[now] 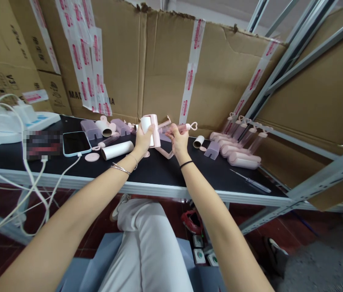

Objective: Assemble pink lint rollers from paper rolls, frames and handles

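- Head view: both forearms reach toward 12 o'clock over the black table [159,174], and the work is held just above its far middle.
- My left hand [143,141] is closed on the pink roller head [154,132]. The thumb lies across its front, and a white roll shows at its left edge.
- My right hand [179,141] holds the pink handle [186,127] in a narrow pinch, with the heart-shaped end pointing to 3 o'clock. The handle's inner end meets the roller head; I cannot tell whether they are joined.
- Judgement: I hold the two parts off the surface and end to end so each hand can turn its own piece freely.
- A loose white roll [117,150] lies on its side at 9 o'clock from the left hand. Further along the same line are a cabled phone [76,142] and then a power strip [16,121].
- At 3 o'clock, assembled rollers [241,159] lie side by side with their handles leaning on the cardboard wall [220,73]. Judgement: they are kept apart from the loose parts on the left.
- Containers: the lavender covers [88,126] at 10 o'clock are open shells with nothing seen inside. The contents of the cartons [3,52] behind them are hidden.
- A thin tool [250,183] lies at 4 o'clock near the table edge, well apart from both hands.
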### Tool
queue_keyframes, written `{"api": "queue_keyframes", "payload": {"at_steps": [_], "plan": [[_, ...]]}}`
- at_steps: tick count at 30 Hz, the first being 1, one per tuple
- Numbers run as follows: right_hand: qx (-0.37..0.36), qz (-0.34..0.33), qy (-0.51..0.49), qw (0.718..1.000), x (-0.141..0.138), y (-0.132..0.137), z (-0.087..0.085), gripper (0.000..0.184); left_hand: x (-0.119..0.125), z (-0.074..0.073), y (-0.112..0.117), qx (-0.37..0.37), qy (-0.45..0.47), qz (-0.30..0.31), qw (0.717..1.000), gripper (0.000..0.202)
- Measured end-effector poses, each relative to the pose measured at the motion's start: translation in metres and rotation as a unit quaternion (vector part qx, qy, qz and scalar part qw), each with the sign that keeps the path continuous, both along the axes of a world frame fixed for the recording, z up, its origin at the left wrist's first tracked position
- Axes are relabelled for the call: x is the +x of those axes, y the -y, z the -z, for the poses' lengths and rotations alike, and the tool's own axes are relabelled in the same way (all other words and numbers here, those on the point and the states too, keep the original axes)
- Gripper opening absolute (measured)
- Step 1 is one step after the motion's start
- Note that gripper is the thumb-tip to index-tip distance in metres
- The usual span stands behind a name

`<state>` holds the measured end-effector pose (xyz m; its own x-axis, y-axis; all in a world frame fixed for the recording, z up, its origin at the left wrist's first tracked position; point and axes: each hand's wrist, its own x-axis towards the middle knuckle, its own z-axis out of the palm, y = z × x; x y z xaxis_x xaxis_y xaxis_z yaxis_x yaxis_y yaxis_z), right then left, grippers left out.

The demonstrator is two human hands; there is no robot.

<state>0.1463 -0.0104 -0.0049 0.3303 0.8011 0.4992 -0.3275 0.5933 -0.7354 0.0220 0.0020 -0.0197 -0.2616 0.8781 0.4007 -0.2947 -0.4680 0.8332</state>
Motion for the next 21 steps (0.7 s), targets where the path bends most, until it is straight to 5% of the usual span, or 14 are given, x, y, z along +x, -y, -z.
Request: {"api": "queue_keyframes", "payload": {"at_steps": [10, 13, 15, 17, 21], "plan": [[0.012, -0.026, 0.043, 0.999, 0.001, -0.007, 0.005, 0.041, 0.0, 0.003, -0.009, 0.038, -0.042, -0.022, 0.998, 0.047], [0.004, -0.005, 0.152, 0.988, 0.014, -0.008, 0.001, 0.039, 0.002, 0.0, -0.008, 0.011, -0.011, -0.002, 1.0, 0.046], [-0.018, 0.059, 0.307, 0.95, 0.029, -0.006, -0.003, 0.038, 0.002, -0.002, -0.007, -0.018, 0.027, -0.002, 0.999, 0.044], [-0.086, 0.203, 0.442, 0.869, 0.047, -0.001, -0.005, 0.041, -0.001, -0.004, -0.008, -0.051, 0.07, -0.01, 0.996, 0.04], [-0.311, 0.48, 0.409, 0.711, 0.086, 0.009, -0.002, 0.043, -0.012, -0.006, -0.014, -0.095, 0.128, 0.001, 0.987, 0.036]]}}
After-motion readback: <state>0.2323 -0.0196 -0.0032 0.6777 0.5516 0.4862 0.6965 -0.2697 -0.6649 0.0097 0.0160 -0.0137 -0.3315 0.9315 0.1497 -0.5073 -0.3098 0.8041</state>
